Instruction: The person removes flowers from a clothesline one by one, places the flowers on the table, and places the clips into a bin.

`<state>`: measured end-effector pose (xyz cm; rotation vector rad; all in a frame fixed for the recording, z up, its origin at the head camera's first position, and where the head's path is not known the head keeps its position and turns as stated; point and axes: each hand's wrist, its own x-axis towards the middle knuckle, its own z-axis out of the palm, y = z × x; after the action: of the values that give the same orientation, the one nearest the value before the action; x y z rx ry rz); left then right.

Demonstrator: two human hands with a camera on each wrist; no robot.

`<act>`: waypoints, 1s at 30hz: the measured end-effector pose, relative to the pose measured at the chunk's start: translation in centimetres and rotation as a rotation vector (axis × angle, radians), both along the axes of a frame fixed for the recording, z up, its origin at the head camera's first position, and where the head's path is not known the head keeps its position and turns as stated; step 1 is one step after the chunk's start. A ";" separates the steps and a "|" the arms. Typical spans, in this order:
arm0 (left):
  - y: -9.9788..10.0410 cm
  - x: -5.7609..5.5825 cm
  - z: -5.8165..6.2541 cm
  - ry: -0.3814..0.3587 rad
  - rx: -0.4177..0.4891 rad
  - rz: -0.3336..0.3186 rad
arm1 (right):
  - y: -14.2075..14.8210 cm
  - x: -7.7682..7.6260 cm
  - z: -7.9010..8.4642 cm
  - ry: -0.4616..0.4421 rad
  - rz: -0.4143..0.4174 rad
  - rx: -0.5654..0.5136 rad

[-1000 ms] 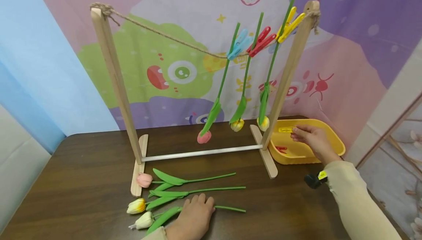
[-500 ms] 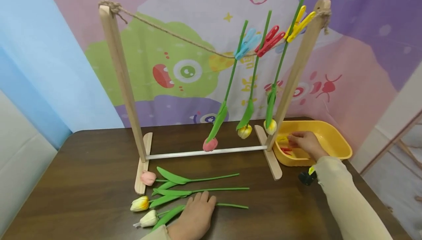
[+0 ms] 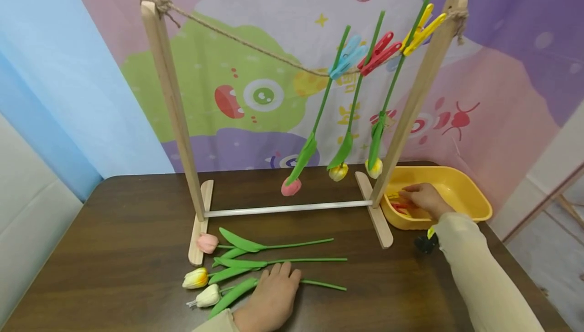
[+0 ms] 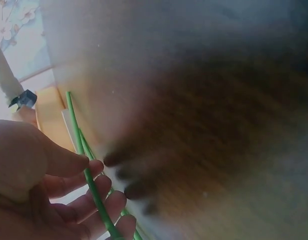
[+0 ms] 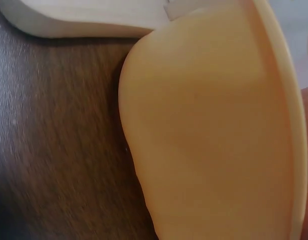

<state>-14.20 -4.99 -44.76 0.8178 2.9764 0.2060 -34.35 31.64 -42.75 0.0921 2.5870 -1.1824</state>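
Note:
In the head view my left hand (image 3: 270, 299) lies over the stem of the front white tulip (image 3: 208, 296). The left wrist view shows its green stem (image 4: 95, 194) pinched between my thumb and fingers. My right hand (image 3: 426, 199) reaches down into the yellow basin (image 3: 465, 190), holding a yellow clothespin (image 3: 393, 196) at the fingertips. Just below the fingers is a red clothespin (image 3: 401, 208), partly hidden. The right wrist view shows mostly the basin's outer wall (image 5: 209, 125); a sliver of hand appears at its right edge.
A wooden rack (image 3: 178, 104) carries a sagging twine (image 3: 242, 43). Three tulips hang head-down from it by a blue clothespin (image 3: 349, 57), a red one and a yellow one. A pink tulip (image 3: 207, 243) and a yellow tulip (image 3: 195, 278) lie behind the white one.
My right hand has lowered the yellow clothespin into the basin, closer to the red one. The left hand stays on the white tulip's stem. The whole view has shifted slightly.

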 end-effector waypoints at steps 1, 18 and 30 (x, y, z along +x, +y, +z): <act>0.0 0.0 0.0 -0.003 0.003 0.000 | 0.0 0.0 0.0 -0.010 0.012 0.021; -0.9 -0.5 2.1 0.024 0.181 0.000 | 0.5 2.2 4.2 0.074 0.038 0.283; -1.2 -4.7 11.6 0.349 0.592 0.036 | -2.9 7.5 14.9 0.486 0.042 0.293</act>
<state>-18.86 -6.16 -33.16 0.9195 3.2885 1.0919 -26.89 28.74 -27.89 -0.2149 3.1528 -0.8859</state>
